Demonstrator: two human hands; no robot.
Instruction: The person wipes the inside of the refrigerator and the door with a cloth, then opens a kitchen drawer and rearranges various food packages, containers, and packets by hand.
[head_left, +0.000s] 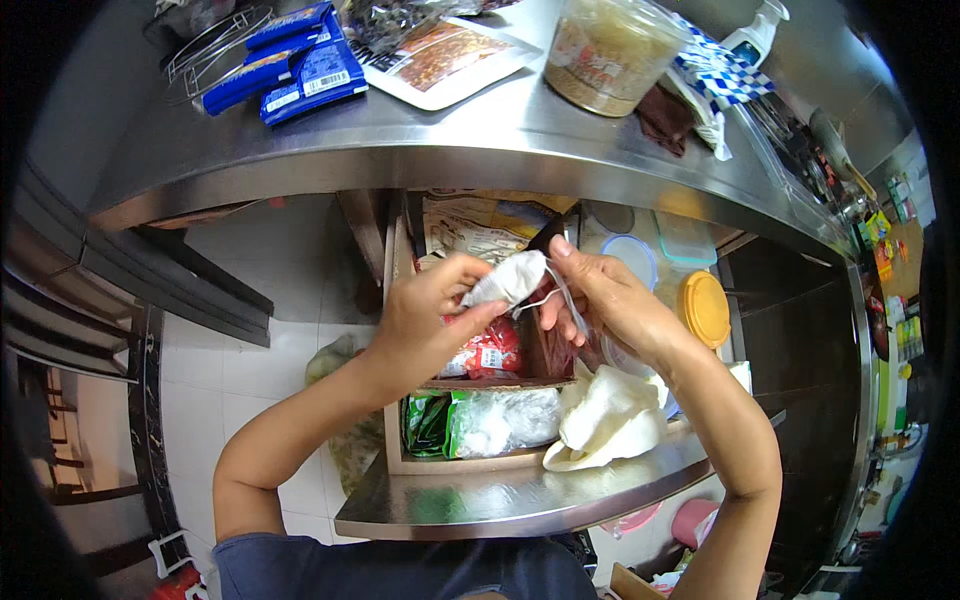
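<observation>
My left hand (431, 311) pinches a small crumpled white cloth pouch (513, 280) between thumb and fingers, above an open drawer (517, 459). From the pouch a thin white string (566, 294) loops across to my right hand (611, 296), whose fingers hold it. Behind the right thumb shows the tip of something dark, too hidden to name. Below the hands, red packets (491, 351) lie in a cardboard compartment. At the drawer's front are green packets (429, 424) and a clear plastic bag (506, 420) with white contents. A cream cloth (611, 424) hangs partly over the drawer front.
Lidded containers, one with a yellow lid (705, 309), fill the drawer's right side. Above it runs the steel counter edge (450, 161). Blue packets (304, 71), a printed pouch (450, 60) and a clear plastic tub (611, 56) stand on the counter. A filled bag (352, 442) sits on the floor.
</observation>
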